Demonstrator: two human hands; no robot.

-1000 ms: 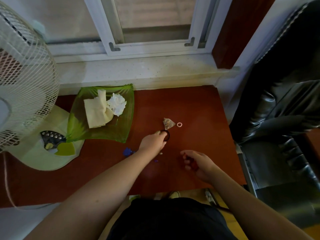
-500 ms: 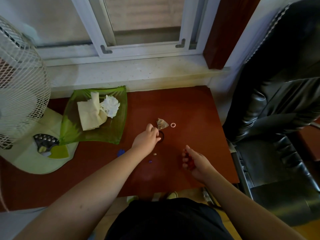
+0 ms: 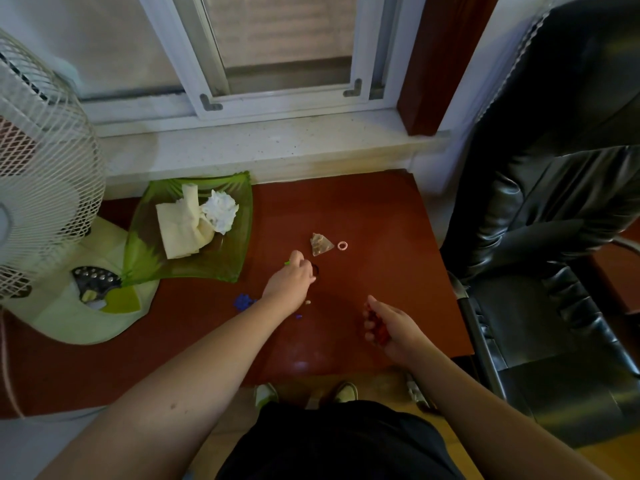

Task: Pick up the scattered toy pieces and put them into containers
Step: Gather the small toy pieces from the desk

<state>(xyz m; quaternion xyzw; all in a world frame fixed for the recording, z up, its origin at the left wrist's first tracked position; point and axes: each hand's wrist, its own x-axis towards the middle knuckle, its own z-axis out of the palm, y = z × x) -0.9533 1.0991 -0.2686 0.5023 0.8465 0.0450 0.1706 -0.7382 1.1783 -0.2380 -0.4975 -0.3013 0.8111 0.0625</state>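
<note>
My left hand [image 3: 290, 283] reaches over the red-brown table [image 3: 363, 209], fingers pinched, with a small green piece [image 3: 287, 262] showing at the thumb. A dark ring [image 3: 316, 270] lies partly hidden just right of those fingers. My right hand [image 3: 386, 325] hovers near the table's front, cupped around red toy pieces [image 3: 375, 323]. Loose on the table are a blue piece [image 3: 242, 301], a tiny beige piece [image 3: 307, 302], a tiny purple piece [image 3: 298, 317], a pink ring [image 3: 342, 245] and a clear triangular packet [image 3: 321, 244].
A green glass dish [image 3: 214, 268] holding crumpled tissue stands at the left. A white fan [image 3: 41, 188] on its base fills the far left. A black leather chair [image 3: 540, 237] stands close on the right. A windowsill runs behind the table.
My left hand has shifted slightly left off the dark ring and now shows a green piece at its thumb. The right hand stays cupped around the red pieces.
</note>
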